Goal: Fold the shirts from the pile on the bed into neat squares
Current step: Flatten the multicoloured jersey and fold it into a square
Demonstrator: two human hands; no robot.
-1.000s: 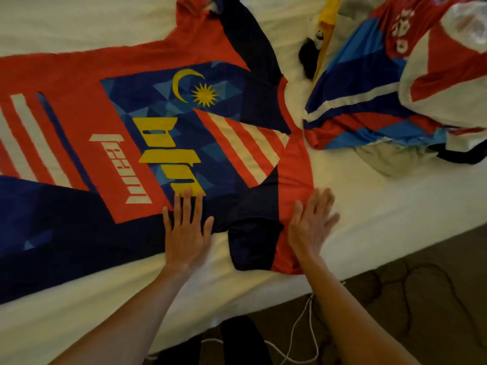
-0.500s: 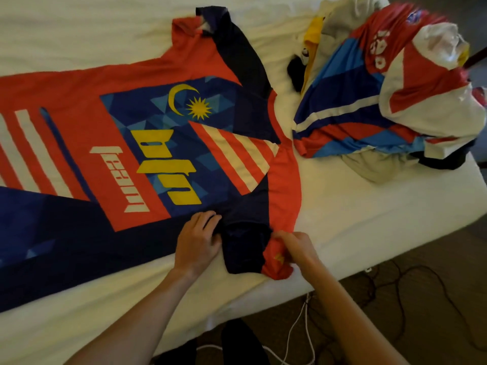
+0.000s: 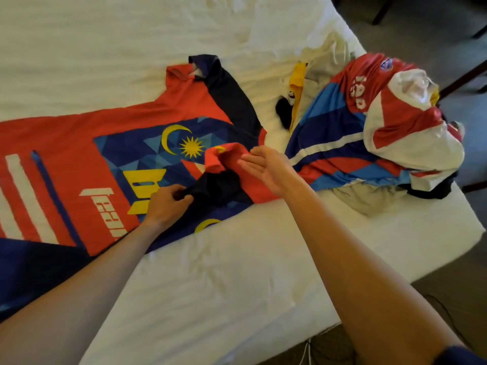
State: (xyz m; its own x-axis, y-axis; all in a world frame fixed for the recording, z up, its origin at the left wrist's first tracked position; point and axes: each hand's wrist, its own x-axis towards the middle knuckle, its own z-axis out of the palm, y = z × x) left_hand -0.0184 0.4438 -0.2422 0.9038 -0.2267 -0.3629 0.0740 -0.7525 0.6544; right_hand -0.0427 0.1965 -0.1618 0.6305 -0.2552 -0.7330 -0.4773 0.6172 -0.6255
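1. We take the red and navy jersey (image 3: 79,143) as our landmark: it lies spread flat across the bed (image 3: 210,272), its collar end toward the pile of unfolded shirts (image 3: 369,133) heaped just beside it at the bed's far corner.
2. Our left hand (image 3: 166,204) pinches the dark near sleeve (image 3: 218,185), fingers curled round the bunched cloth over the jersey's chest print.
3. Our right hand (image 3: 266,167) holds nothing — its fingers lie straight, palm turned up, touching the red shoulder fabric that is turned over onto the jersey's front.
4. We judge the step in hand to be folding the near sleeve and side inward over the body.
5. To do it well, we should draw the sleeve taut before laying it down, so no lump stays under the fold.
6. We should set the folded edge parallel to the jersey's long side — a crooked line here spoils the square.
7. Then flatten with the free palm, stroking from the jersey's collar toward its hem.
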